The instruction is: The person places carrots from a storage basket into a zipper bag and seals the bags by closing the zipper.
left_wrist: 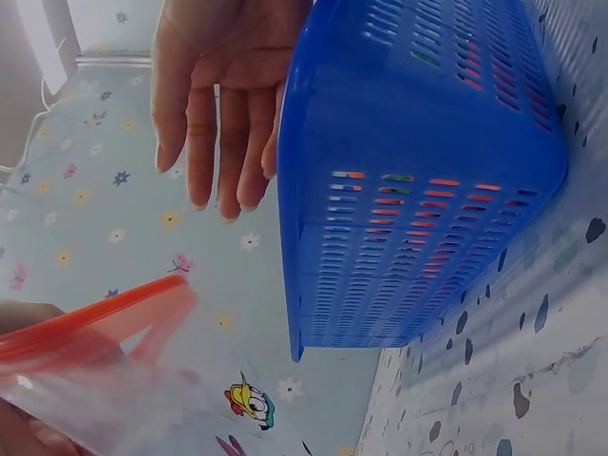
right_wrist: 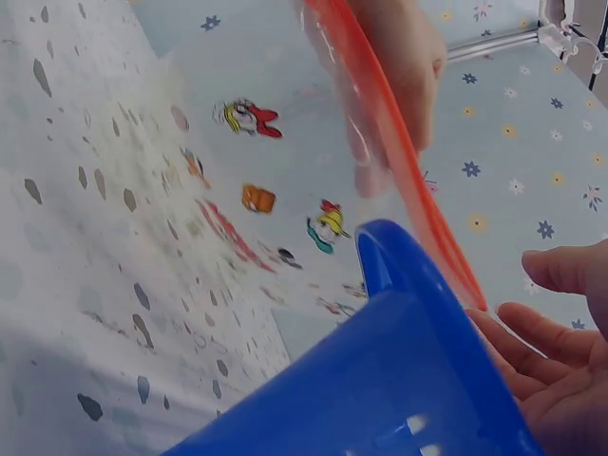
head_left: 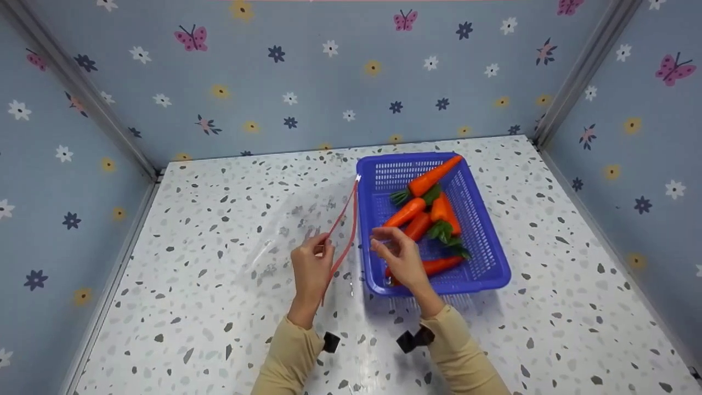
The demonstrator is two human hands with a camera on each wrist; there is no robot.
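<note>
My left hand (head_left: 311,270) pinches the red rim of a clear plastic zip bag (head_left: 351,233), left of the blue basket (head_left: 496,269). Cartoon prints show on the bag (right_wrist: 256,197) in the right wrist view, and its mouth is parted. My right hand (head_left: 405,259) hovers over the basket's near left part with fingers loosely bent and nothing in them. Several orange carrots (head_left: 436,175) with green tops lie in the basket, some partly hidden by that hand. In the left wrist view the right hand (left_wrist: 233,71) appears beyond the basket's rim.
The basket stands on a white speckled table (head_left: 197,247), right of its middle. Blue flowered panels (head_left: 307,71) close off the back and both sides. A small black device (head_left: 414,339) sits at each wrist.
</note>
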